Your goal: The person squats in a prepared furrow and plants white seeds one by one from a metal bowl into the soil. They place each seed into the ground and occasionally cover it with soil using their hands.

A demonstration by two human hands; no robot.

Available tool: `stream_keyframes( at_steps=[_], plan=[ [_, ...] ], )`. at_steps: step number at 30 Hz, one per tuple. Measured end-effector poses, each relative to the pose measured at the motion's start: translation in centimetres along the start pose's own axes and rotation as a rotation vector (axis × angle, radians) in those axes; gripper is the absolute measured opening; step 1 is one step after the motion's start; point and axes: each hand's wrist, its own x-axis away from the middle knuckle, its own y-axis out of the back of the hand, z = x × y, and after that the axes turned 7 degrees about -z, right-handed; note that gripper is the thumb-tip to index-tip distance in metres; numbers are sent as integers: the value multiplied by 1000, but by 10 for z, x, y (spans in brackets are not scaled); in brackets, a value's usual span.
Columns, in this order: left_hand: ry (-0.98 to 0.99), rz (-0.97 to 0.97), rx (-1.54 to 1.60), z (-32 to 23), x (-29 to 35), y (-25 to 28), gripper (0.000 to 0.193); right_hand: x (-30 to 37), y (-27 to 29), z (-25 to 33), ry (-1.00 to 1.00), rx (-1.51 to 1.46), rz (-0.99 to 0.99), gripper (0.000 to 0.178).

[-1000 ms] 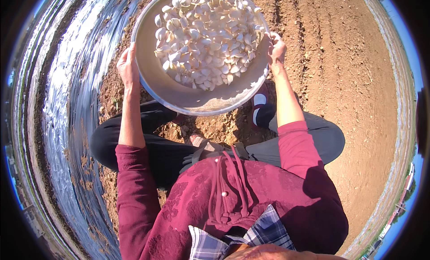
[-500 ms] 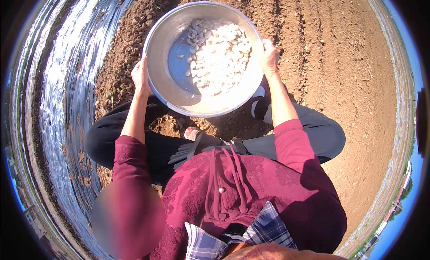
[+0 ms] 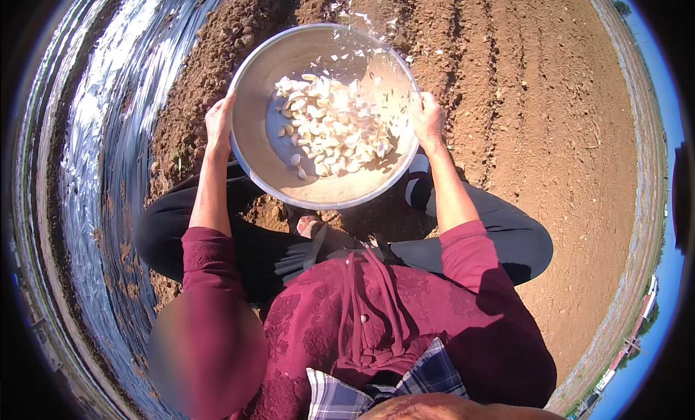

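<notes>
Left hand (image 3: 218, 121) and right hand (image 3: 428, 121) clasp the round metal basin (image 3: 253, 94) at opposite sides — garlic cloves (image 3: 329, 123) lie roughly midway between them.

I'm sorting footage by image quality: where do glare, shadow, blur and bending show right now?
In the head view, sun glares off the plastic sheeting; there too, a round smear blurs the left sleeve, and shadow darkens the right sleeve; same head view: the soil bows along its right edge, while the basin reads fairly clearly.
</notes>
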Motion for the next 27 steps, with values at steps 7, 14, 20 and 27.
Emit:
stream_keyframes(
  at_steps=[7,14,20,27],
  plan=[
    [-90,-14,-268,14,8,9,46,45,-33,-58,-44,-16,30,22],
    [-542,-76,237,-123,107,1,27,-30,36,19,136,-368,-400,21],
    [-430,-45,245,-144,79,-26,28,-60,53,22,145,-442,-336,28],
    [-66,145,-87,14,10,-56,38,28,3,-83,-161,70,-106,32]
  ],
)
